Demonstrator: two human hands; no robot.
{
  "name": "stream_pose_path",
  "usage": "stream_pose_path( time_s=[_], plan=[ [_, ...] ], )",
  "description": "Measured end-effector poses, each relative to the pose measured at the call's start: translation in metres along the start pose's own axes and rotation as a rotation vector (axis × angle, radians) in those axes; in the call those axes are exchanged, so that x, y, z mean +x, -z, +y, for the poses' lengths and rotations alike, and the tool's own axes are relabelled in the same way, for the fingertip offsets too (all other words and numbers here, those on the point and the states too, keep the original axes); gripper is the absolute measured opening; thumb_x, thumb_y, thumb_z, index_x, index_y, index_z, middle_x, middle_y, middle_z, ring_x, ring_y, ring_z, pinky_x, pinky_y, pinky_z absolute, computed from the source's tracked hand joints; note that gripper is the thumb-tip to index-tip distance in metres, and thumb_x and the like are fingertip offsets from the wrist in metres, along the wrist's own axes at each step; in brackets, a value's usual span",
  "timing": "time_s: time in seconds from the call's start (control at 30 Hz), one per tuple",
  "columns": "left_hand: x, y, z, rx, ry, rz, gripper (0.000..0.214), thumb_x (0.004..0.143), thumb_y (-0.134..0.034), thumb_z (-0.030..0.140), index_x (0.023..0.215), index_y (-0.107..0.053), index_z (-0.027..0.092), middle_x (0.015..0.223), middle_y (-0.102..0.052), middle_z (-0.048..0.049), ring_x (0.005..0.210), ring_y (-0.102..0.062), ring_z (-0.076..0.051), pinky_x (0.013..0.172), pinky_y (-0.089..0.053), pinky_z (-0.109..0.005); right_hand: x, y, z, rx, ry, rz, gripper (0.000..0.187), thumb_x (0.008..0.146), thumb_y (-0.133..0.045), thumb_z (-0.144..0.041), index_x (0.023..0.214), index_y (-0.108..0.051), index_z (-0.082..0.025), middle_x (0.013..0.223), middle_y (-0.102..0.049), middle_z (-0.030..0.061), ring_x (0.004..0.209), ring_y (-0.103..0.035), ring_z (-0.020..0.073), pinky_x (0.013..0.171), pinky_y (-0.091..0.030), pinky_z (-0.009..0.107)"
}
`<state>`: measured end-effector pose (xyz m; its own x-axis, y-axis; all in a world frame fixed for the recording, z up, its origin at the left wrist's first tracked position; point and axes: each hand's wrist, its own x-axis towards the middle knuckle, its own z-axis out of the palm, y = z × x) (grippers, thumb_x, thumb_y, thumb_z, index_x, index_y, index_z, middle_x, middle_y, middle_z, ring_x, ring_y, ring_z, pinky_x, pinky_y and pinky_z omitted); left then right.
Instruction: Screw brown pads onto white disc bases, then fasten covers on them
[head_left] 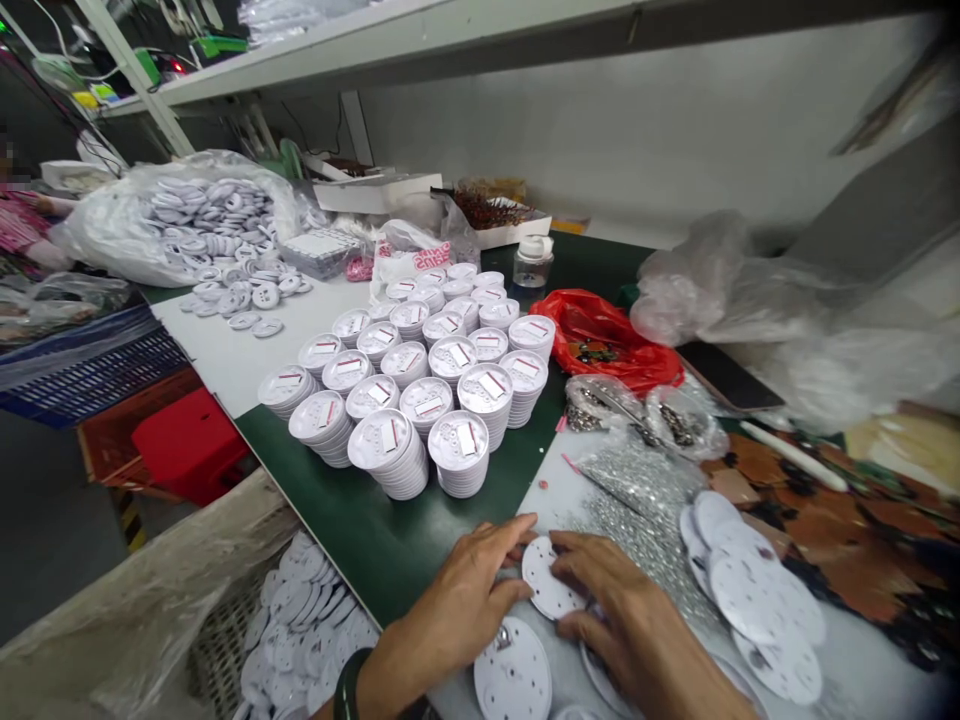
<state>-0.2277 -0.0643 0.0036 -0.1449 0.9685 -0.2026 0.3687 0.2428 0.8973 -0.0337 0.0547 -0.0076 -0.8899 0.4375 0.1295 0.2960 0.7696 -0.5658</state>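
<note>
My left hand (457, 605) and my right hand (626, 620) both pinch the same small white perforated disc (546, 585), one from each side, just above the bench near its front edge. A second white disc (514, 675) with a small metal part on it lies below my left hand. A heap of tiny silvery screws (637, 500) is spread right behind my right hand. To its right lies a fanned pile of flat white discs (757, 590).
Many stacks of white round covers (420, 385) stand mid-bench on the green mat (360, 520). A red bag (600, 335), clear bags of metal parts (637, 405), a bottle (534, 260) and a big bag of covers (195, 215) lie behind. A bin of discs (300, 630) sits lower left.
</note>
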Motion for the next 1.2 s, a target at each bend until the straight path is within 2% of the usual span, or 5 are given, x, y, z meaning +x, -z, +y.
stream_pose_path(
  time_s=[0.3, 0.47, 0.73, 0.93, 1.2],
  plan=[
    [0.014, -0.002, 0.018, -0.142, 0.053, 0.133, 0.041, 0.084, -0.069, 0.015, 0.124, -0.072, 0.012, 0.103, -0.068, -0.0086, 0.09, -0.063, -0.022, 0.083, -0.051, -0.032, -0.001, -0.016, -0.012, 0.06, 0.009, 0.185, 0.078, 0.071, -0.06, 0.004, 0.145, -0.054, -0.02, 0.143, -0.064, 0.0151, 0.13, -0.062, 0.0314, 0.104, -0.055, 0.045],
    [-0.001, -0.001, 0.028, -0.172, -0.062, 0.219, 0.017, 0.089, -0.065, 0.02, 0.102, -0.075, 0.018, 0.096, -0.067, -0.0042, 0.086, -0.06, -0.019, 0.08, -0.045, -0.029, 0.008, 0.016, -0.034, 0.292, -0.215, 0.136, 0.016, 0.097, -0.058, -0.029, 0.107, -0.069, -0.022, 0.094, -0.077, 0.0052, 0.082, -0.073, 0.0226, 0.072, -0.058, 0.034],
    [-0.017, -0.011, 0.031, -0.061, -0.191, 0.307, 0.016, 0.097, -0.058, 0.025, 0.085, -0.067, 0.018, 0.084, -0.061, -0.0022, 0.078, -0.058, -0.017, 0.071, -0.043, -0.027, 0.002, 0.017, -0.046, 0.432, -0.248, 0.048, 0.018, 0.1, -0.055, -0.034, 0.098, -0.069, -0.023, 0.091, -0.073, 0.0034, 0.082, -0.068, 0.0206, 0.071, -0.05, 0.032],
    [-0.013, -0.02, 0.037, -0.134, -0.153, 0.491, 0.016, 0.095, -0.057, 0.031, 0.089, -0.065, 0.018, 0.087, -0.063, -0.0036, 0.078, -0.063, -0.019, 0.071, -0.048, -0.028, 0.0, 0.007, -0.057, 0.591, -0.381, 0.183, 0.013, 0.091, -0.063, -0.032, 0.088, -0.066, -0.02, 0.076, -0.064, 0.0006, 0.065, -0.063, 0.0182, 0.063, -0.049, 0.031],
    [-0.014, -0.008, 0.033, -0.305, -0.064, 0.205, 0.024, 0.089, -0.067, 0.036, 0.102, -0.07, 0.017, 0.098, -0.071, -0.0079, 0.089, -0.067, -0.023, 0.08, -0.052, -0.031, -0.004, 0.007, -0.048, 0.952, -0.526, 0.095, 0.044, 0.092, -0.06, -0.062, 0.105, -0.065, -0.02, 0.063, -0.062, -0.0014, 0.054, -0.058, 0.0162, 0.05, -0.043, 0.026]
  ],
)
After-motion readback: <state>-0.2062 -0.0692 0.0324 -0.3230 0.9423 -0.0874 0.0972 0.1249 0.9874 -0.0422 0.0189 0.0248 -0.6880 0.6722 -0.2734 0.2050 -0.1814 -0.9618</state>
